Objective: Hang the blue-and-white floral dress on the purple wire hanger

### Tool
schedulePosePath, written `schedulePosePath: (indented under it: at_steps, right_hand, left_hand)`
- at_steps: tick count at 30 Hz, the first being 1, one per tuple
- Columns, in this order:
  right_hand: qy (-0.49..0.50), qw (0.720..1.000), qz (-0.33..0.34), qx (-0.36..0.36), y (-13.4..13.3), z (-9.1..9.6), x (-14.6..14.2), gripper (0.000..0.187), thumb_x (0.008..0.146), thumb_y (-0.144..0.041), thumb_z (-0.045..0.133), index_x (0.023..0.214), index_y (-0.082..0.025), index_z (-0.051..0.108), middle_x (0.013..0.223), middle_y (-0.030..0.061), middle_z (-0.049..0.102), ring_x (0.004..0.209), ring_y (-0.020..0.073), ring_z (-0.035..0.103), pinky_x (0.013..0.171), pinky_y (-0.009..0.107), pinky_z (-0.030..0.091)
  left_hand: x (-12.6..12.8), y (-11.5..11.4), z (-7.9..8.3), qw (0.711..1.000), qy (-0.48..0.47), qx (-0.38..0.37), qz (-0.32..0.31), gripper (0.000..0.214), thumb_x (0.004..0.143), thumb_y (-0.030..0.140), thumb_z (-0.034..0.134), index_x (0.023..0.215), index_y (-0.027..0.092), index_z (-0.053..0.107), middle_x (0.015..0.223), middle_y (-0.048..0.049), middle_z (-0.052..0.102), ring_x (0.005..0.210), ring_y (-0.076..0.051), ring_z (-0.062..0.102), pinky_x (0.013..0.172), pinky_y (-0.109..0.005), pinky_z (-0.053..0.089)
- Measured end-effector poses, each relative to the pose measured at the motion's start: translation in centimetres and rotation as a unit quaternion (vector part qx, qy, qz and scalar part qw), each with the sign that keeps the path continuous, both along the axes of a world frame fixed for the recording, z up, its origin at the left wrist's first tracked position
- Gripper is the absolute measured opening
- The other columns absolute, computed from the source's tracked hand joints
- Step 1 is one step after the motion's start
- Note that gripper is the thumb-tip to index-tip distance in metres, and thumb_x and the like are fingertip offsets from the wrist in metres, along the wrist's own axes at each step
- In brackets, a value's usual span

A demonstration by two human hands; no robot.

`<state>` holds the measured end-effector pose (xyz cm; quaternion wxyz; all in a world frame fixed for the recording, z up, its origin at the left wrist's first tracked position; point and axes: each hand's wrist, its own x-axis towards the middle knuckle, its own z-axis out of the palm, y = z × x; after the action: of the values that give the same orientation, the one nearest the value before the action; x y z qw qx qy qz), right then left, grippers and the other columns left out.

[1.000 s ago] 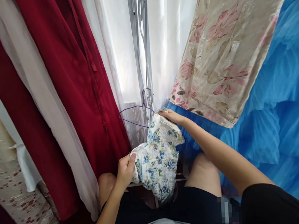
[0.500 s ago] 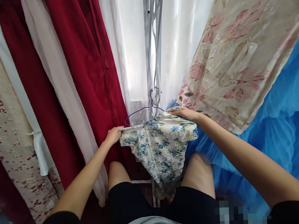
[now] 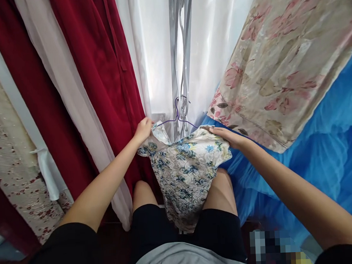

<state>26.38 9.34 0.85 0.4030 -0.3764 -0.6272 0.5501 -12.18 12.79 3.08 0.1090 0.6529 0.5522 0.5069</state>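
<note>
A short-sleeved floral dress, pale with blue and yellow flowers, hangs on a thin purple hanger. The hanger's hook is caught at a silver metal stand. My left hand is closed on the dress's left shoulder, by the hanger's left end. At the other shoulder, my right hand grips the fabric edge with its fingers over the top; its thumb is hidden. The neckline sags between the two shoulders, and the body of the dress falls between my knees.
Long red garments and a pale pink one hang at left, beside a cream gown with red flowers. At right hang a beige floral garment and blue tulle. A white curtain is behind the stand.
My left hand has risen and moved right, bringing the left shoulder of the dress up onto the hanger's left end. My right hand has shifted slightly right along the other shoulder.
</note>
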Motion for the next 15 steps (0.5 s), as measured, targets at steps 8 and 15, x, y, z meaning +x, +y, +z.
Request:
schedulePosePath:
  at_steps: [8,15]
  right_hand:
    - [0.072,0.982,-0.140,0.107,-1.2,-1.4,2.4,0.036,0.068,-0.053,0.085,0.076,-0.019,0.072,0.067,0.0012,0.070,0.058,0.0173,0.062,0.056,0.027,0.050]
    - [0.074,0.976,-0.102,0.179,-3.8,3.9,-4.3,0.033,0.086,-0.053,0.069,0.083,-0.020,0.073,0.071,0.0025,0.072,0.072,0.0230,0.070,0.068,0.032,0.055]
  left_hand:
    - [0.6,-5.3,-0.2,0.964,0.230,0.127,0.036,0.034,0.095,0.051,0.051,0.086,0.020,0.063,0.072,-0.0024,0.061,0.068,-0.019,0.055,0.064,-0.027,0.033]
    - [0.7,-1.8,1.2,0.971,0.165,0.117,0.130,0.045,0.094,0.054,0.052,0.063,0.020,0.054,0.060,-0.0045,0.055,0.060,-0.020,0.051,0.058,-0.029,0.024]
